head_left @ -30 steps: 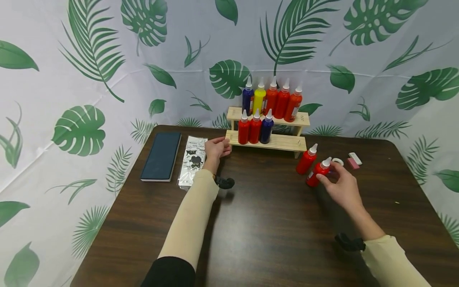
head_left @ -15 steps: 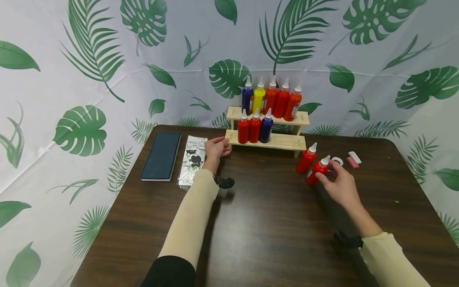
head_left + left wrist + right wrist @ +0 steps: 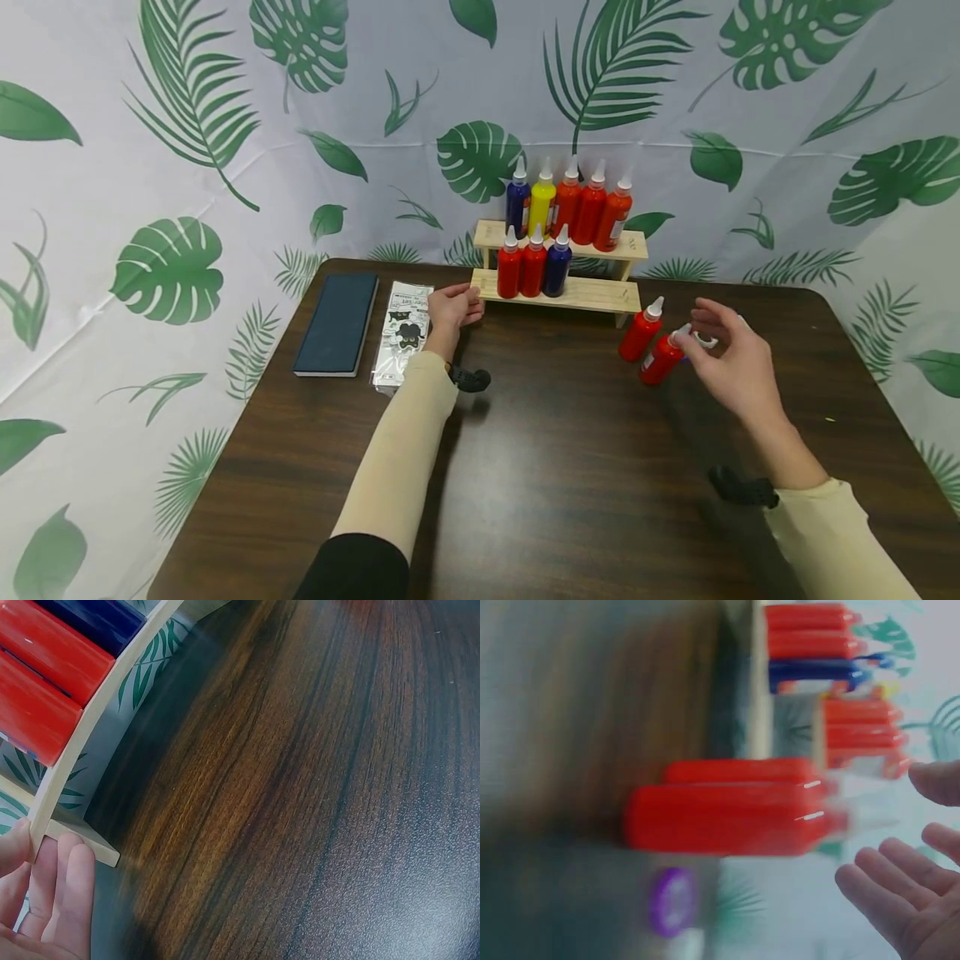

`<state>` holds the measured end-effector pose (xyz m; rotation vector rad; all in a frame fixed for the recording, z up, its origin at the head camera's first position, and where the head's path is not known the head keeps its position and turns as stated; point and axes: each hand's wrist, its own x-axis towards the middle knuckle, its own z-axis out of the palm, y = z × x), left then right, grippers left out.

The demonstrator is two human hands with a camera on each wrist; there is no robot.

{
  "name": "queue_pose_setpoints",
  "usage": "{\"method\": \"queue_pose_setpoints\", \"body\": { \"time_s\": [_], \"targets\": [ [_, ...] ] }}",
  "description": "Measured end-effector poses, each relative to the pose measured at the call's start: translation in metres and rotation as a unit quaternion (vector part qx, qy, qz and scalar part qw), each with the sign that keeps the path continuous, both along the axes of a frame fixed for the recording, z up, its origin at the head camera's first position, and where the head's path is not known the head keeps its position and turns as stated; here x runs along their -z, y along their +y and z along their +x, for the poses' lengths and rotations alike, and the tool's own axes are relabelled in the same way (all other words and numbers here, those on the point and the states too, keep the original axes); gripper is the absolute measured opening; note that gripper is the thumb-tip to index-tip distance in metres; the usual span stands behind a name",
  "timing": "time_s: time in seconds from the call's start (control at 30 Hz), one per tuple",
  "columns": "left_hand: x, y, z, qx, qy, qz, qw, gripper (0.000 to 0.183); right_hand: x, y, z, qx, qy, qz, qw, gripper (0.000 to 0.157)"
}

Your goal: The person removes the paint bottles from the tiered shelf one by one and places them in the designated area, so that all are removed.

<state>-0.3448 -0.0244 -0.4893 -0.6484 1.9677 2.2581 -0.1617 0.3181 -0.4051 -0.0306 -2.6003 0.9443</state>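
My left hand grips the left end of a two-tier wooden rack. In the left wrist view the thumb is above the lower board and fingers are below it. My right hand is beside a red squeeze bottle with a white nozzle. The right wrist view shows a gap between those spread fingers and the bottle, which stands upright. Just behind it is another red bottle. Two red bottles and a blue one stand on the lower tier.
On the upper tier stand a blue, a yellow and several red-orange bottles. Left on the dark wooden table lie a navy notebook and a plastic-wrapped packet. A purple-edged tape roll is partly behind my right hand.
My right hand has let go of the nearer red bottle and moved up and right from it. That bottle shifted slightly before release. The left hand stays on the rack.
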Motion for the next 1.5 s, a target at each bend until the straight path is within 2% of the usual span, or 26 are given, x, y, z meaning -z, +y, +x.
{"method": "queue_pose_setpoints", "body": {
  "time_s": [0.1,0.17,0.3,0.37,0.5,0.63,0.73,0.93,1.2,1.5],
  "targets": [
    [0.0,-0.001,0.0,-0.004,0.001,0.0,1.0,0.023,-0.024,-0.013,-0.01,-0.004,0.016,0.01,1.0,0.053],
    [0.0,-0.001,0.0,-0.005,0.0,0.0,1.0,0.024,-0.039,-0.025,-0.02,-0.022,0.017,0.02,0.999,0.054],
    [0.0,-0.002,0.0,-0.008,-0.003,-0.001,1.0,0.024,-0.056,-0.051,-0.05,-0.07,-0.022,0.048,0.996,0.057],
    [0.0,-0.002,0.0,-0.009,-0.004,-0.002,0.9999,0.024,-0.055,-0.064,-0.066,-0.091,-0.052,0.054,0.993,0.058],
    [0.0,-0.002,0.001,-0.006,-0.008,-0.001,0.9999,0.023,-0.044,-0.084,-0.098,-0.113,-0.104,0.039,0.987,0.06],
    [0.001,-0.002,0.001,-0.004,-0.007,-0.004,1.0,0.023,-0.028,-0.099,-0.124,-0.107,-0.13,0.008,0.986,0.062],
    [0.001,-0.002,0.001,-0.003,-0.008,-0.003,1.0,0.024,-0.016,-0.107,-0.137,-0.096,-0.133,-0.005,0.986,0.064],
    [0.0,-0.002,0.001,-0.003,-0.005,-0.002,1.0,0.023,-0.002,-0.118,-0.148,-0.078,-0.146,-0.036,0.986,0.067],
    [-0.002,-0.001,0.001,0.007,-0.003,0.0,1.0,0.022,0.003,-0.12,-0.149,-0.051,-0.122,-0.051,0.99,0.057],
    [-0.001,0.0,0.001,0.004,-0.002,-0.003,1.0,0.023,-0.008,-0.116,-0.139,-0.043,-0.096,-0.051,0.993,0.056]
  ]
}}
